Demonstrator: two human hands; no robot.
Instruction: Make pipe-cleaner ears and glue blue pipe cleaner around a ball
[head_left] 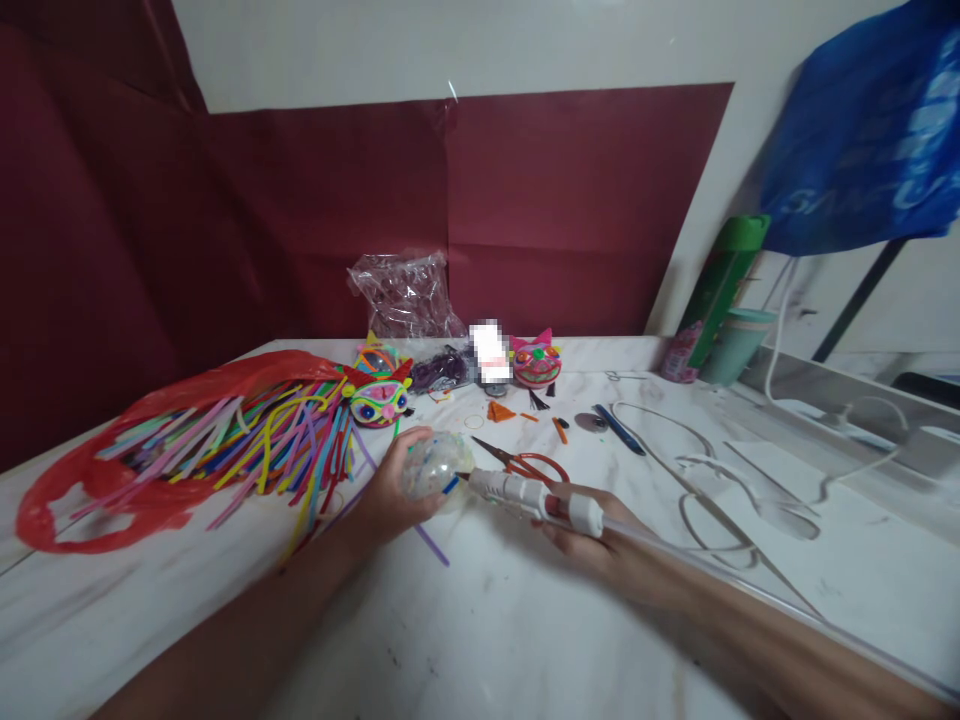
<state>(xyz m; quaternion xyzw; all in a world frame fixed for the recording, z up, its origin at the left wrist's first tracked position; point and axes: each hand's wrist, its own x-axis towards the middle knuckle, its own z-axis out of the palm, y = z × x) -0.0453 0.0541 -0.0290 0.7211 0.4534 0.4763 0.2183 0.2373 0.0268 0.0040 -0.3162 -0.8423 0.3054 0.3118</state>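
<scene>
My left hand [394, 485] is closed around a clear plastic ball [436, 467] held just above the white table [480, 620]. My right hand [592, 535] grips a white glue gun [525, 492] with a clear glue stick trailing back along my arm. The gun's nozzle touches the right side of the ball. Red-handled scissors [525, 463] lie on the table just behind the gun. A purple pipe cleaner [431, 545] lies under the ball.
A red plastic bag [97, 470] spilling several coloured pipe cleaners [262, 440] lies at left. Two decorated cat-face balls [379, 400] [536, 362] sit behind, with a clear plastic pack [405, 290]. A blue pen [619, 428], white cable [720, 480], green bottle [724, 280] and teal cup [735, 345] are at right.
</scene>
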